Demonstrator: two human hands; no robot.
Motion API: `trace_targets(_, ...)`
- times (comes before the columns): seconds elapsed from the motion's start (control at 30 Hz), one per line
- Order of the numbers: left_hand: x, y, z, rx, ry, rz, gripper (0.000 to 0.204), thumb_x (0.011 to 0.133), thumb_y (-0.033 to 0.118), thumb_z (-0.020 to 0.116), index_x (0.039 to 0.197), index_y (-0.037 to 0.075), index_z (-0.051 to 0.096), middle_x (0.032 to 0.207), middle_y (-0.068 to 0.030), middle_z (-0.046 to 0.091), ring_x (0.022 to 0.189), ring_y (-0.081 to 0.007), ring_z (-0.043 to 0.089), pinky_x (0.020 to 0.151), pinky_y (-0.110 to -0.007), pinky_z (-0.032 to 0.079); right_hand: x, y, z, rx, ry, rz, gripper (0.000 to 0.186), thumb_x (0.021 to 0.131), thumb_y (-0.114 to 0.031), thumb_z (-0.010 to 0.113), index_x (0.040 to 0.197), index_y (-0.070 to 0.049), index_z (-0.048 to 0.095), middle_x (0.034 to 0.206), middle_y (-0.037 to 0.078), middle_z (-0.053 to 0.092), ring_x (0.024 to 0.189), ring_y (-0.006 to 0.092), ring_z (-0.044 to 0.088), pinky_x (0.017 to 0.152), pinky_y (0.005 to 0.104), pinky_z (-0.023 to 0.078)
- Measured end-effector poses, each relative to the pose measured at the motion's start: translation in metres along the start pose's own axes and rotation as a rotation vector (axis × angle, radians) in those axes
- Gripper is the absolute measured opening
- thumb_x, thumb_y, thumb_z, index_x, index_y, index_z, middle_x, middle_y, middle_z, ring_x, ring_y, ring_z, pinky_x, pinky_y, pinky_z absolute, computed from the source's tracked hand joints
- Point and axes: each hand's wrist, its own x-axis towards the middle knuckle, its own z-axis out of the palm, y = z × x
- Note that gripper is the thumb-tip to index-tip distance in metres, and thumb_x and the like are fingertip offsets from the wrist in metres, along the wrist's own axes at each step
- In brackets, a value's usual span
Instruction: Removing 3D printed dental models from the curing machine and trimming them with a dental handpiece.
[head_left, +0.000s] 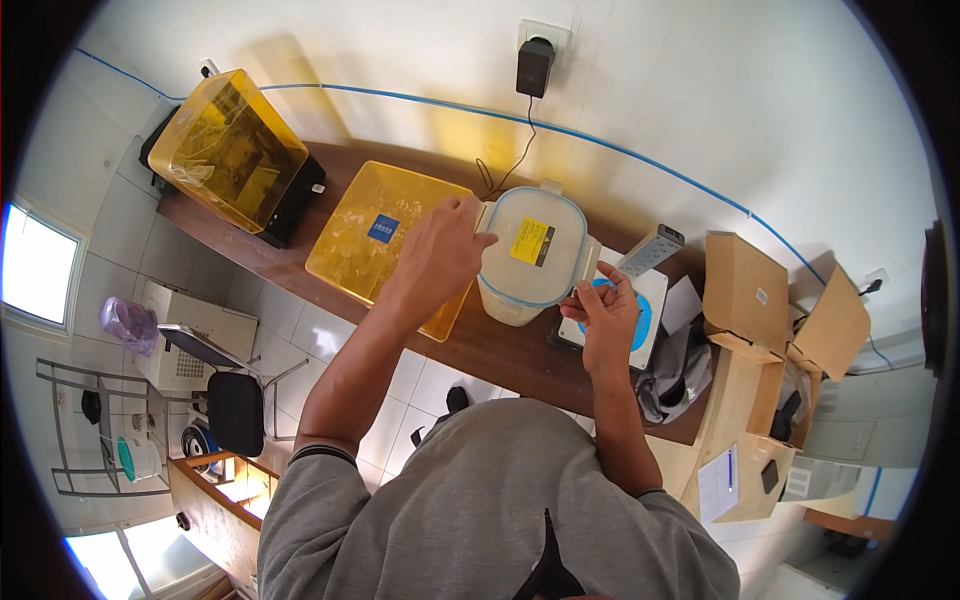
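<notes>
A pale, translucent plastic container (510, 306) stands on the brown table in front of me. Its lid (537, 222) has a blue seal and a yellow and black label. On the lid's left side, my left hand (440, 250) is closed at a side latch (486, 214), its thumb reaching over the lid's edge. My right hand (607, 318) has its fingers curled at the right latch (589, 262), thumb and forefinger close together. A further latch (550, 186) sticks out at the lid's far side. What the container holds cannot be made out.
Left of the container lies an amber plastic cover (350, 240); farther left stands an amber-hooded machine (235, 160). A white device with a blue disc (642, 310) sits at the right, near a grey bag (680, 375) and open cardboard boxes (745, 290). A cable hangs from a black adapter (535, 68).
</notes>
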Motion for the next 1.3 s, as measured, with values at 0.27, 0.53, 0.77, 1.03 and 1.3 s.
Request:
trace_targets(0.27, -0.008, -0.003, 0.016, -0.003, -0.065, -0.064, 0.029, 0.093, 0.020, 0.072, 0.104, -0.005, 0.063, 0.103, -0.0278, 0.069, 0.098, -0.0486, 0.066, 0.086, -0.055, 0.051, -0.002, 0.000, 0.003, -0.118, 0.011, -0.048, 0.048, 0.099, -0.006, 0.070, 0.140, 0.004, 0.047, 0.085, 0.007, 0.066, 0.071, 0.0196, 0.073, 0.061, 0.0290, 0.062)
trace_targets(0.53, -0.006, -0.006, 0.021, -0.019, -0.087, -0.027, 0.026, 0.092, 0.018, 0.071, 0.099, -0.004, 0.061, 0.099, -0.0273, 0.070, 0.094, -0.0506, 0.066, 0.083, -0.057, 0.049, 0.001, 0.009, 0.001, -0.081, 0.010, -0.086, 0.047, 0.100, -0.004, 0.069, 0.140, 0.005, 0.047, 0.091, 0.010, 0.069, 0.085, 0.0157, 0.071, 0.077, 0.0303, 0.062)
trace_targets(0.77, -0.005, -0.005, 0.019, -0.032, -0.080, -0.025, 0.025, 0.092, 0.017, 0.071, 0.100, -0.004, 0.061, 0.100, -0.0270, 0.070, 0.095, -0.0501, 0.065, 0.083, -0.057, 0.049, 0.002, 0.009, 0.000, -0.060, 0.002, -0.073, 0.048, 0.099, -0.003, 0.071, 0.139, 0.006, 0.047, 0.091, 0.010, 0.069, 0.084, 0.0148, 0.070, 0.079, 0.0308, 0.062)
trace_targets(1.03, -0.006, -0.003, 0.019, -0.021, -0.083, -0.038, 0.025, 0.093, 0.018, 0.071, 0.102, -0.004, 0.061, 0.101, -0.0261, 0.070, 0.096, -0.0495, 0.066, 0.083, -0.056, 0.050, 0.002, 0.008, -0.002, -0.097, -0.022, -0.081, 0.047, 0.100, -0.004, 0.070, 0.139, 0.006, 0.047, 0.089, 0.008, 0.069, 0.084, 0.0141, 0.070, 0.080, 0.0316, 0.062)
trace_targets(1.3, -0.008, -0.004, 0.020, -0.004, -0.073, -0.052, 0.026, 0.093, 0.018, 0.070, 0.106, -0.003, 0.063, 0.101, -0.0247, 0.071, 0.096, -0.0483, 0.067, 0.083, -0.055, 0.051, 0.001, 0.008, -0.002, -0.094, -0.022, -0.083, 0.048, 0.098, -0.001, 0.071, 0.138, 0.008, 0.046, 0.085, 0.007, 0.066, 0.081, 0.0131, 0.069, 0.079, 0.0298, 0.061)
